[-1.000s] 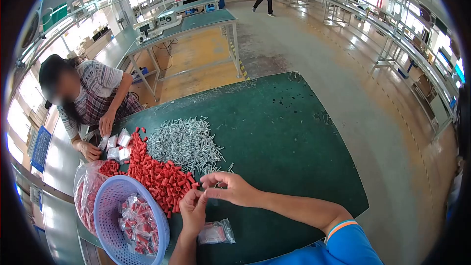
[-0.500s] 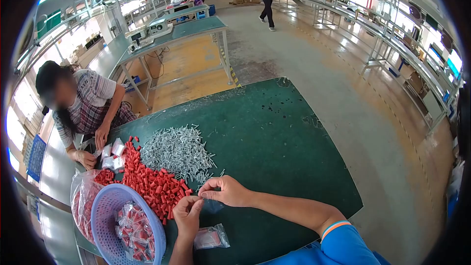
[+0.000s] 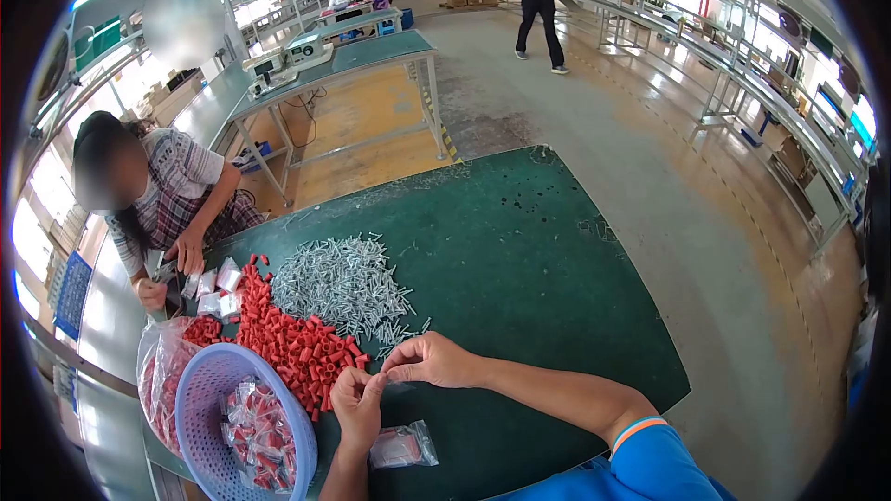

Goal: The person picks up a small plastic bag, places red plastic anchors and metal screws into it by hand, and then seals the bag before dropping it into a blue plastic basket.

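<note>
My left hand (image 3: 356,404) and my right hand (image 3: 434,361) meet fingertip to fingertip over the near part of the green table. Both are closed in a pinch on what looks like a small clear plastic bag (image 3: 399,389), faint against the green. Its contents cannot be made out. Just below lies a clear packet (image 3: 403,445) with pinkish-red pieces inside. Red plastic sleeves (image 3: 302,353) are heaped beside my left hand. A pile of silver screws (image 3: 339,283) lies beyond my hands.
A lilac basket (image 3: 193,408) of filled packets stands at left, beside a large plastic bag (image 3: 160,376) of red pieces. A co-worker (image 3: 190,190) sits at the table's left, handling something near white packets (image 3: 219,289). Another person (image 3: 536,5) walks in the aisle.
My hands stay pinched together, while the clear bag under them shows less. The co-worker's hands have shifted apart slightly. The person in the aisle has moved right and nearer.
</note>
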Available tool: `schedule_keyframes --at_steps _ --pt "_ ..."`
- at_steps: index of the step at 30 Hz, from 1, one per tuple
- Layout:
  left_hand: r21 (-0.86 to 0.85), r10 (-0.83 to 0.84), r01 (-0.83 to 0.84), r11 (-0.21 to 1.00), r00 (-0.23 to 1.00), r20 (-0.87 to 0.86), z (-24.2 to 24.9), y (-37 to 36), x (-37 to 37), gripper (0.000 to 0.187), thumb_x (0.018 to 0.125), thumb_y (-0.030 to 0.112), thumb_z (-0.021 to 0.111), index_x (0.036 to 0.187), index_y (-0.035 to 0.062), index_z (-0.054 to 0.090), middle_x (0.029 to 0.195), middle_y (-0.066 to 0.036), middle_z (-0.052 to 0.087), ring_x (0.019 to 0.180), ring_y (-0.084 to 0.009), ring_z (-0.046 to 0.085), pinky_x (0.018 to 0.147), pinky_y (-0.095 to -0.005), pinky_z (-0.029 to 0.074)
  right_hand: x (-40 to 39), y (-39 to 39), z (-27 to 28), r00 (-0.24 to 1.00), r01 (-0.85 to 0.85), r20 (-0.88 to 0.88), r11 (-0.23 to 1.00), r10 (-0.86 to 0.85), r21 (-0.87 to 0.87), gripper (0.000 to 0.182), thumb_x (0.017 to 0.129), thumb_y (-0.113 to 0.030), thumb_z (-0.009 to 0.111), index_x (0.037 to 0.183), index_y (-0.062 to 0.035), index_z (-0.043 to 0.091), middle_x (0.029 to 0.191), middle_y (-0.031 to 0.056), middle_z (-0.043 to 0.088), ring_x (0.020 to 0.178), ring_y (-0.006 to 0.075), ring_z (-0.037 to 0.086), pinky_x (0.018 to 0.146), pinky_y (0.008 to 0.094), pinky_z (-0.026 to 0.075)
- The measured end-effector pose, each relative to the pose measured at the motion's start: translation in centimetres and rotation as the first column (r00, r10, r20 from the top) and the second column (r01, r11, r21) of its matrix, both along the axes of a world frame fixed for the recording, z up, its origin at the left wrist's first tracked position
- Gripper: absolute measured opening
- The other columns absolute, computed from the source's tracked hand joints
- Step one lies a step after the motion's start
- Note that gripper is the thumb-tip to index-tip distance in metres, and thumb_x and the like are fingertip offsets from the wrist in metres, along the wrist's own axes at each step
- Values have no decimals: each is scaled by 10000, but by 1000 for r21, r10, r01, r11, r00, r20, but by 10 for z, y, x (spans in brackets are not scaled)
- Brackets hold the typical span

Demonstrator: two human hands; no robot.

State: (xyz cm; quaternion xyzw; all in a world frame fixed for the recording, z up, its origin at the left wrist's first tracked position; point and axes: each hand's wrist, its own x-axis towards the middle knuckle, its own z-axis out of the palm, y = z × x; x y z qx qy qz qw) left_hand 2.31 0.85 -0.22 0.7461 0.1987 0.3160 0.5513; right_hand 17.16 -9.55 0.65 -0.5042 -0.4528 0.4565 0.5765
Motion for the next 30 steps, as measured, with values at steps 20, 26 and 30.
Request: schedule_keyframes --at_steps 20,26,30 --pt "480 55 -84 873 996 73 1 -2 8 115 669 -35 712 745 -2 633 615 -83 548 541 -175 531 502 -268 408 -11 1 2 946 309 138 946 -294 -102 156 800 -135 639 820 19 652 720 28 636 670 52 564 599 222 460" --pt "325 75 -53 944 996 -55 6 -4 8 137 712 -5 703 838 4 651 662 -34 558 579 -86 510 510 -228 392 -10 0 5 922 337 221 940 -317 -56 150 808 -121 642 834 27 643 721 22 634 654 44 551 591 210 449" --pt "162 7 4 987 998 -66 -3 1 6 95 776 30 669 861 -4 647 687 -5 551 605 -48 487 523 -203 379 -11 0 3 903 354 276 934 -330 -42 163 805 -157 648 833 4 652 734 22 629 688 76 557 640 240 448"
